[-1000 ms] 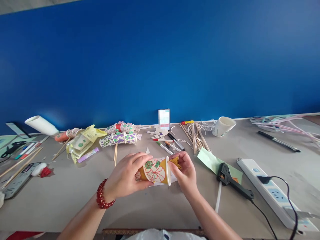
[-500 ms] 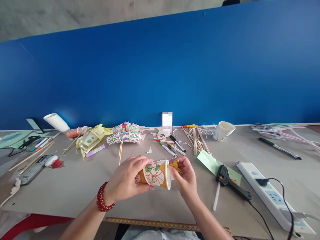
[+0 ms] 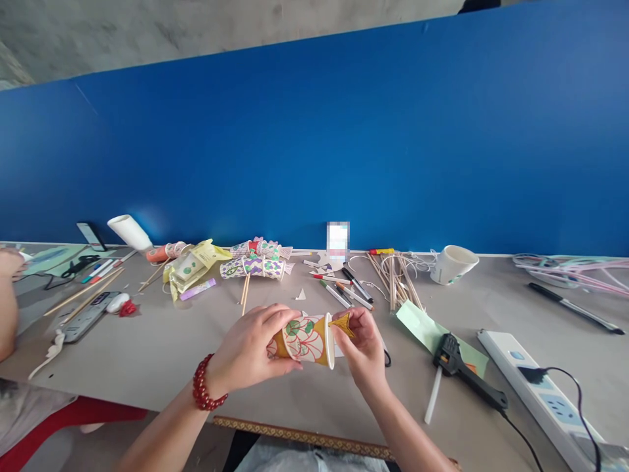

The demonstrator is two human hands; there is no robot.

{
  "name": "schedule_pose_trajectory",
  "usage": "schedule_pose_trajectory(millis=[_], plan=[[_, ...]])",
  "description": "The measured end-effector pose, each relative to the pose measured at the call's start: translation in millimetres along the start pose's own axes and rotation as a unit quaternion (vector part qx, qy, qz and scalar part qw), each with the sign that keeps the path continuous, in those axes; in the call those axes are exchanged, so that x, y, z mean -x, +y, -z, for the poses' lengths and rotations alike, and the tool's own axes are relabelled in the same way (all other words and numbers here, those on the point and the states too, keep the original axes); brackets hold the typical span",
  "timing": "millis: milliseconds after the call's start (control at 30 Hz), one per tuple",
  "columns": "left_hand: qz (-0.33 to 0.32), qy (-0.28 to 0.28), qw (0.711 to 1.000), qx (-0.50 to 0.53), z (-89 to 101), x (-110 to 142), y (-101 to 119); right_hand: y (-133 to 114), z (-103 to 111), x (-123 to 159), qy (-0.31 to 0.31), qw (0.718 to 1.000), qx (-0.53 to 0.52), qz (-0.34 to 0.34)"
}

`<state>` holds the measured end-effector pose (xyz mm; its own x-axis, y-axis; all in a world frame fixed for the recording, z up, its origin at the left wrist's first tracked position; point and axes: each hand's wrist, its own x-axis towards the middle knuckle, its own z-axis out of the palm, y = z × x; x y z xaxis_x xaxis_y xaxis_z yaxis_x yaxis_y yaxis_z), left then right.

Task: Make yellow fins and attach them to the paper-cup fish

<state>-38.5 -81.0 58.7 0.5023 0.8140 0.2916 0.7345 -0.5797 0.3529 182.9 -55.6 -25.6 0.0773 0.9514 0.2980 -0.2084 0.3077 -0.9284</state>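
My left hand (image 3: pixel 263 341), with a red bead bracelet at the wrist, is wrapped round a decorated paper cup (image 3: pixel 307 339). The cup lies sideways, its white rim facing right, and bears red scale lines, green patches and yellow bands. At the rim, my right hand (image 3: pixel 362 344) pinches a small yellow paper tail (image 3: pixel 343 324) with dark lines. The tail touches or nearly touches the rim; I cannot tell which. Behind the hands lie two decorated cup fish (image 3: pixel 255 267), one with chopsticks under it.
To the right are a hot glue gun (image 3: pixel 459 370) on green paper (image 3: pixel 417 324) and a power strip (image 3: pixel 545 393). Markers (image 3: pixel 344 288), wooden sticks (image 3: pixel 393 278) and a white cup (image 3: pixel 455 264) stand along the blue partition (image 3: pixel 314 144). Another person's arm (image 3: pixel 7 308) is at far left.
The view has turned slightly left, so the table things sit further right. Another person's arm has come into view at the left. My hands keep the same hold on cup and tail.
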Motion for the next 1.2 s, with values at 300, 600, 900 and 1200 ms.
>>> schedule_pose_trajectory(millis=[300,600,900,1200], plan=[[0.008,-0.009,1.0,0.011,-9.1,-7.0,-5.0,5.7,6.1,-3.3,-0.002,1.0,0.021,-0.006],[0.02,-0.033,0.999,0.038,-15.5,-18.9,-17.2,13.4,9.7,-14.1,0.0,1.0,0.018,-0.004],[0.016,-0.03,0.998,0.043,-17.0,-24.0,-25.6,12.0,6.8,-22.8,0.011,1.0,0.019,0.007],[0.018,-0.022,0.999,0.031,-20.0,-23.3,-30.7,13.3,3.1,-26.7,-0.005,1.0,0.02,-0.012]])
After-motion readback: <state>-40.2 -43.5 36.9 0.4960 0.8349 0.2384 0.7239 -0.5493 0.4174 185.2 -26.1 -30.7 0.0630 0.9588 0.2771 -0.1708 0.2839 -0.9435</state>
